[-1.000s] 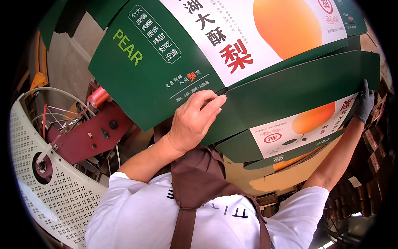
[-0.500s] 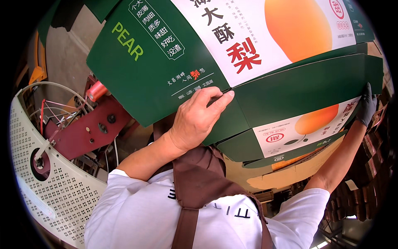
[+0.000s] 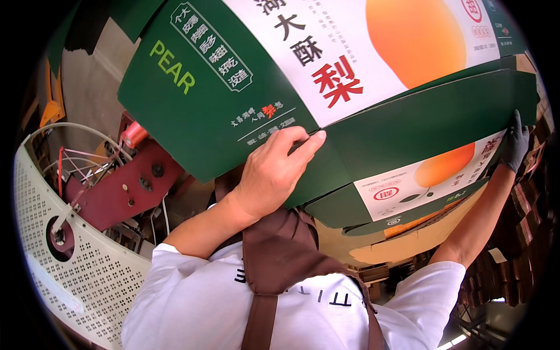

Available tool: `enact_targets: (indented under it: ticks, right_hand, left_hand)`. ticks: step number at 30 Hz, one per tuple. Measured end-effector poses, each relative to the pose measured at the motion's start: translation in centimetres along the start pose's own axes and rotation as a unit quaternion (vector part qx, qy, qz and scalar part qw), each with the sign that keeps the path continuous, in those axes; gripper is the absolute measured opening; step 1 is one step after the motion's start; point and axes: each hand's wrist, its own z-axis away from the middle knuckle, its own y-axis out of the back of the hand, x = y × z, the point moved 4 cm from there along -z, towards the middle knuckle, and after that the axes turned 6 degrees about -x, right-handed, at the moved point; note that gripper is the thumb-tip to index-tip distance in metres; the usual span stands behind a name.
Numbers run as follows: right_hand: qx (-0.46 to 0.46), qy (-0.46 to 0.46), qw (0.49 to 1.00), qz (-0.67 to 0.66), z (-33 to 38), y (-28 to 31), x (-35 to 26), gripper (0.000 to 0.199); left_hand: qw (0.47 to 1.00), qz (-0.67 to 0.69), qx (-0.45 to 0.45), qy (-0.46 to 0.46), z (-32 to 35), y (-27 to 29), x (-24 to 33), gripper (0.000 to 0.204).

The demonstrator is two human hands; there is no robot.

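A large green cardboard fruit box (image 3: pixel 396 125), folded flat and printed with a big orange-yellow pear on a white panel, spans the upper part of the head view. My bare left hand (image 3: pixel 271 175) is closed on its near edge, beside a fold line, thumb and forefinger close together on the card. At the far right my right hand (image 3: pixel 515 143), in a dark grey glove, grips the box's right end; some of its fingers are hidden behind the card. Below the near flap, more printed card and a brown cardboard surface (image 3: pixel 402 248) show.
To the left stands a machine with a dark red arm (image 3: pixel 125 189), a pink-red spool (image 3: pixel 134 134) and a cream perforated guard (image 3: pixel 76 262). Dark stacks of what looks like cardboard (image 3: pixel 496 274) rise at the right. An orange metal part (image 3: pixel 52 111) stands far left.
The box and both hands have shifted very slightly left and up in the picture, and the machine also appears a little further left. Both hands keep the same hold.
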Motion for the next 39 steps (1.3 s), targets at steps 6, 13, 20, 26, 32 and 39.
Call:
enact_targets:
  ticks: [6,13,20,26,32,39]
  right_hand:
    - [0.129,-0.205,0.908,-0.342,-0.4,-1.4,-5.0,0.039]
    - [0.153,-0.234,0.864,-0.418,-0.1,-1.1,-6.3,0.055]
    - [0.143,-0.225,0.863,-0.428,-1.0,-1.3,-7.1,0.051]
    - [0.135,-0.235,0.861,-0.429,-1.3,-1.8,-7.1,0.051]
    - [0.134,-0.247,0.866,-0.415,-1.3,-1.9,-7.2,0.049]
    - [0.126,-0.246,0.869,-0.411,-1.5,-1.9,-7.5,0.054]
  left_hand:
    - [1.000,0.002,-0.017,0.025,-0.5,0.2,1.1,0.043]
    - [0.999,0.001,-0.023,0.027,-0.5,0.1,1.3,0.044]
    - [1.000,-0.013,-0.020,0.011,-0.6,0.1,1.4,0.042]
    - [1.000,-0.008,-0.018,0.009,-0.5,0.0,1.3,0.042]
    - [1.000,-0.003,-0.018,0.012,-0.4,0.0,1.3,0.043]
    - [1.000,-0.009,-0.015,0.008,-0.5,0.0,1.4,0.044]
